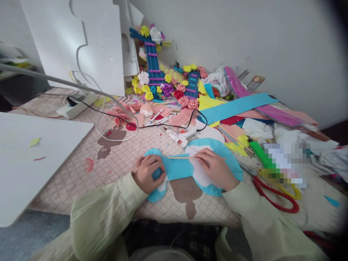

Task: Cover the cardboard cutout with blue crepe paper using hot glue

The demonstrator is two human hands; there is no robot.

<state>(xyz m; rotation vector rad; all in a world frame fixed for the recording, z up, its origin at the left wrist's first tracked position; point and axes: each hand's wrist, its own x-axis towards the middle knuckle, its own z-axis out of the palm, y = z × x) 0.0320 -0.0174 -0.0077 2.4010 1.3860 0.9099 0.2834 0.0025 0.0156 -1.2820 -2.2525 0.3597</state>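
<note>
A flat white foam cut-out edged with light blue paper (217, 148) lies on the checked mat in front of me. My left hand (148, 174) is curled on its left end, fingers closed over a fold of the blue paper. My right hand (216, 168) rests on the white middle of the piece, fingers pinched on a thin wooden stick (181, 157) that points left across the blue paper.
Red-handled scissors (274, 197) and a green-handled tool (258, 152) lie to the right. A glue gun (182, 136) with black cord sits just beyond the piece. Paper flowers and coloured sheets (174, 88) pile at the back; white foam boards (32, 152) stand left and behind.
</note>
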